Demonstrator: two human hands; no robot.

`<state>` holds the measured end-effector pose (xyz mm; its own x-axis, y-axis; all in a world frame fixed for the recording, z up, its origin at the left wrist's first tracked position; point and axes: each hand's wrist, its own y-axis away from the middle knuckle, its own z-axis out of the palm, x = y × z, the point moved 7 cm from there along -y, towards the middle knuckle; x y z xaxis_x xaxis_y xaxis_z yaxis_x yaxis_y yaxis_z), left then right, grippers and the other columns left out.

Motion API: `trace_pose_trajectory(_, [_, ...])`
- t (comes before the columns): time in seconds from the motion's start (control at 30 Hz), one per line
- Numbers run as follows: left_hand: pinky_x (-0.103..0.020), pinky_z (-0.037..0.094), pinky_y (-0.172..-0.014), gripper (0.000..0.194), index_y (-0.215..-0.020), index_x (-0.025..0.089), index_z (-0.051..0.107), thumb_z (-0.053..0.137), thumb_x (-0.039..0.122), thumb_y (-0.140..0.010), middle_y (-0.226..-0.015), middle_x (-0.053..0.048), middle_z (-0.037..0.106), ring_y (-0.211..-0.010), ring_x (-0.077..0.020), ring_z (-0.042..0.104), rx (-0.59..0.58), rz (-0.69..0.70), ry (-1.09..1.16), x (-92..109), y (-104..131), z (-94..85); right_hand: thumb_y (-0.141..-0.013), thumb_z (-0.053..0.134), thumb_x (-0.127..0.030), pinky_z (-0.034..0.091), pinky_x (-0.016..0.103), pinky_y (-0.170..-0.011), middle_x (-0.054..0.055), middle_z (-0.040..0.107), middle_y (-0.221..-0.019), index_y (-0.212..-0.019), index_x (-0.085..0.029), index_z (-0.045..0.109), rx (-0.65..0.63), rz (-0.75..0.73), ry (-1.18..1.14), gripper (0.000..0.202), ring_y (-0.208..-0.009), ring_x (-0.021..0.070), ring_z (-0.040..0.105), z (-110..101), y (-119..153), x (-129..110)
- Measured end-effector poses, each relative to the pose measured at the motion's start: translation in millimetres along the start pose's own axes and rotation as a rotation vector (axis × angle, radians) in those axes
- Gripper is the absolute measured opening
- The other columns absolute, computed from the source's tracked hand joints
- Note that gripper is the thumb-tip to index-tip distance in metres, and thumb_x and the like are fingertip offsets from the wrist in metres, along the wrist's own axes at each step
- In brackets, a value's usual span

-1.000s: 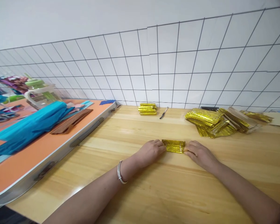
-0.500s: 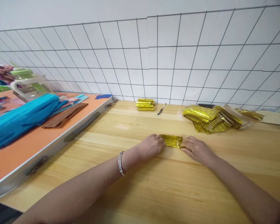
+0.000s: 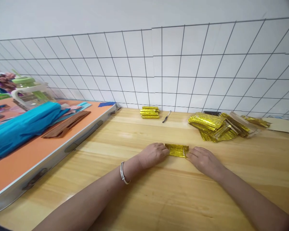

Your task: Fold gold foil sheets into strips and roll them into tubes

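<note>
A small rectangle of shiny gold foil paper (image 3: 177,150) lies on the wooden table between my hands. My left hand (image 3: 154,155) is closed with its fingertips on the left end of the foil paper. At the opposite end, the fingers of my right hand (image 3: 204,161) pinch the edge. The short ends look turned inward, with a pale strip showing near the right one. Several rolled gold foil pieces (image 3: 149,113) lie stacked near the wall, beside a pen (image 3: 167,116).
To the right, a heap of flat gold foil sheets (image 3: 208,123) lies near the wall, with pale card (image 3: 285,125) beyond it. An orange-topped board (image 3: 62,142) on the left bears a blue folded bundle (image 3: 26,126), a brown strip (image 3: 67,124) and a clear cup with a green lid (image 3: 26,81).
The view has tilted up slightly, so everything sits a little lower. Both hands stay at the ends of the gold foil paper, and its left end shows a bit more.
</note>
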<state>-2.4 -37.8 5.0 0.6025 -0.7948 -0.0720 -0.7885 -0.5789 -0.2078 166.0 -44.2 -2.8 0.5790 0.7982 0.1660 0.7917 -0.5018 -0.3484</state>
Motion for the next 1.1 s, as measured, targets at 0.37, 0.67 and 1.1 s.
trace_pose_trajectory(0.37, [-0.031, 0.045, -0.066, 0.015, -0.078, 0.013, 0.055, 0.044, 0.006, -0.085, -0.076, -0.01, 0.058, -0.076, -0.0201, 0.055, -0.073, 0.158, -0.102, 17.3, -9.0, -5.0, -0.09, 0.04, -0.013, 0.046, 0.034, -0.075, 0.008, 0.061, -0.079, -0.086, -0.017, 0.062, 0.027, -0.004, -0.007, 0.023, -0.08, 0.0196, 0.055, 1.6, -7.8, -0.7])
trace_pose_trajectory(0.67, [-0.028, 0.046, -0.069, 0.015, -0.086, 0.015, 0.056, 0.041, 0.014, -0.089, -0.08, -0.007, 0.058, -0.074, -0.0163, 0.054, 0.01, -0.075, -0.018, 3.7, -3.2, 3.2, -0.09, 0.047, -0.025, 0.047, 0.035, -0.079, 0.008, 0.064, -0.088, -0.099, -0.019, 0.061, 0.095, 0.032, -0.1, 0.018, -0.086, 0.0204, 0.058, -3.9, -1.7, 3.7])
trace_pose_trajectory(1.1, [-0.025, 0.047, -0.072, 0.02, -0.093, 0.017, 0.061, 0.044, 0.012, -0.083, -0.084, -0.005, 0.063, -0.078, -0.0134, 0.058, 0.264, -0.205, 0.375, -7.2, 22.8, 5.6, -0.09, 0.045, -0.02, 0.048, 0.036, -0.076, 0.008, 0.063, -0.09, -0.1, -0.02, 0.062, 0.061, 0.023, -0.176, 0.019, -0.086, 0.0201, 0.055, -2.3, -7.0, -3.0])
